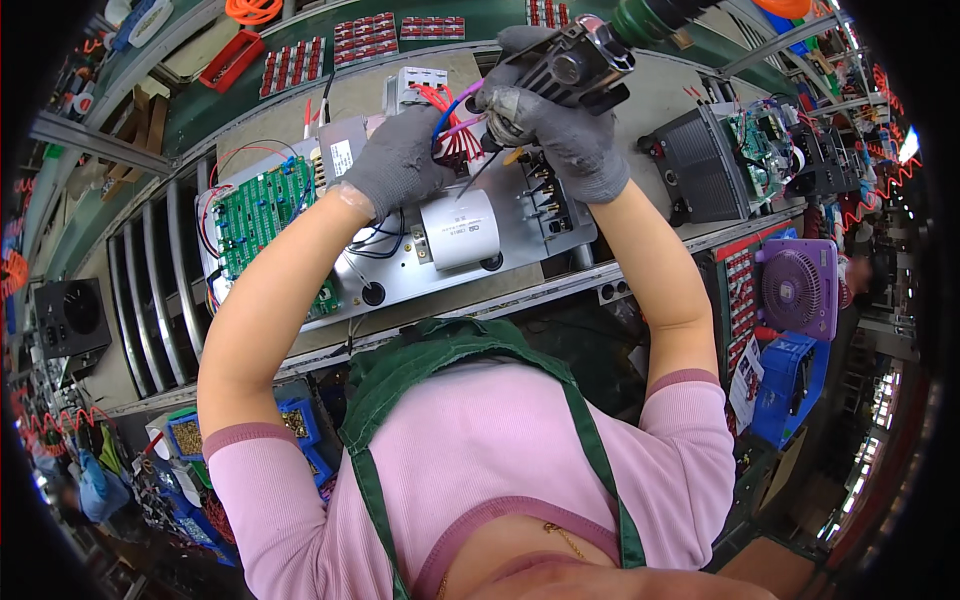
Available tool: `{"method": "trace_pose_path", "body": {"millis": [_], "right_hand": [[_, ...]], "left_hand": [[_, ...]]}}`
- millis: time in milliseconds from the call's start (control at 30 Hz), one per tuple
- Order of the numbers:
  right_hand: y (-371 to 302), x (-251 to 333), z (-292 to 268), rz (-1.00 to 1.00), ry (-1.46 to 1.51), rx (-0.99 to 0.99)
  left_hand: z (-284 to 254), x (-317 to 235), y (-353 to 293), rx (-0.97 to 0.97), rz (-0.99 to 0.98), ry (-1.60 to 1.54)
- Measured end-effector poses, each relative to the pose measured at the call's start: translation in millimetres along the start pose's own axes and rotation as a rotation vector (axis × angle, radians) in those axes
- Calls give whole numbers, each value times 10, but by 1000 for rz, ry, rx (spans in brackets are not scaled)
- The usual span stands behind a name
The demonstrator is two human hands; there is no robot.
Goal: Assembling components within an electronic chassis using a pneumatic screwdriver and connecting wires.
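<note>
My left hand, in a grey glove, is closed at the lower ends of a blue wire and a purple wire; its fingertips are partly hidden. My right hand, also gloved, wraps round a black power tool with a green band. The tool's working end lies close to the upper ends of those wires, partly covered by my fingers. Beneath both hands lies a metal chassis with a white cylindrical capacitor, a green circuit board and a bundle of red wires.
A dark finned metal unit stands on the bench to the right. Metal rollers run along the left. Red-and-white parts and a red tray sit at the back. A purple fan stands at right above a blue bin.
</note>
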State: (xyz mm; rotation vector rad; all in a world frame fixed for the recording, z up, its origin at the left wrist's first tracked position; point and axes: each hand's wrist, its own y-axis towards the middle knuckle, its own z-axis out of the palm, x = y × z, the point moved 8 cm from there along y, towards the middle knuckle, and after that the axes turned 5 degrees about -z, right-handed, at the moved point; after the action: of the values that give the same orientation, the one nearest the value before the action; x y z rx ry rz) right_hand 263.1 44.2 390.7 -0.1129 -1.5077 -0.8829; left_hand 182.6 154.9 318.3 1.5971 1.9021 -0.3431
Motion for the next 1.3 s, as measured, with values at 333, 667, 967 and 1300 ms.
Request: {"method": "trace_pose_path", "body": {"millis": [333, 667, 967, 1300], "right_hand": [[22, 19, 64, 60, -9, 84], [107, -8, 28, 8, -35, 69], [98, 30, 89, -69, -84, 174], [164, 28, 189, -231, -273, 152]], "left_hand": [[80, 167, -112, -38, -317, 79], [-53, 160, -134, 46, -424, -9], [-123, 14, -71, 135, -617, 152], [75, 485, -69, 14, -424, -53]]}}
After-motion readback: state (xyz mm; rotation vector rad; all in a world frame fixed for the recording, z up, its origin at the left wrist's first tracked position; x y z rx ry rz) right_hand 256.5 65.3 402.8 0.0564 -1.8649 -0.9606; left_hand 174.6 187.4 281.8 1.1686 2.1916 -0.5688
